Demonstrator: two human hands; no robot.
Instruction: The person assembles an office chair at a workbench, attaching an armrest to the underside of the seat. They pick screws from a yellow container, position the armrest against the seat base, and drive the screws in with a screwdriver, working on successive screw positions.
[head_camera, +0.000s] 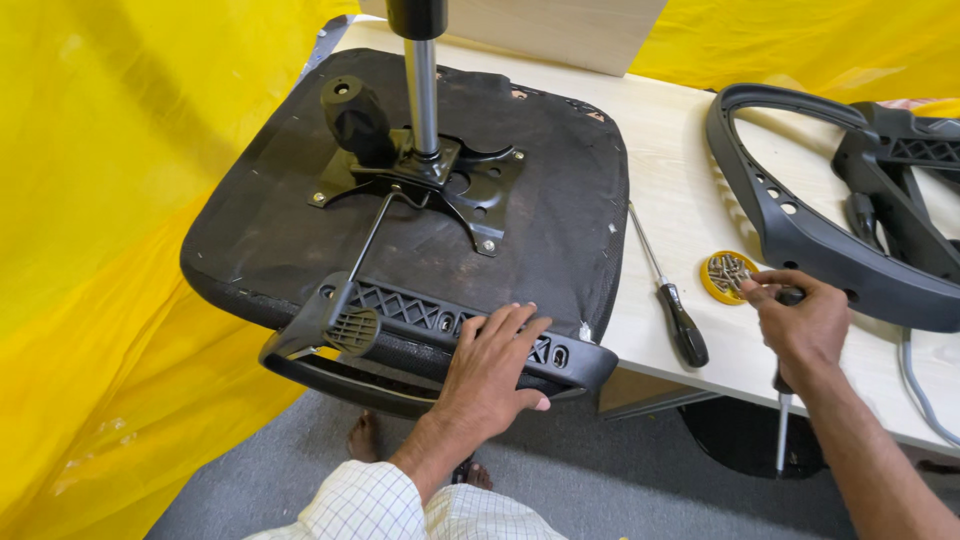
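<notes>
An upturned black chair seat (280, 230) lies on the pale table (680, 180), its metal mounting plate (440, 180) and gas-lift column (422, 80) pointing up. A black plastic armrest bracket (400, 320) runs along the seat's near edge. My left hand (495, 365) rests flat on that bracket, fingers spread. My right hand (800, 325) grips a screwdriver (783, 430) with its shaft hanging below the table edge, while its fingertips pinch at the screws in a small yellow lid (722, 275).
A second screwdriver (675, 310) with a black handle lies on the table between seat and lid. A black plastic chair back frame (830, 240) lies at right. Yellow sheeting (100, 250) hangs at left and behind. Grey floor lies below, bare feet showing.
</notes>
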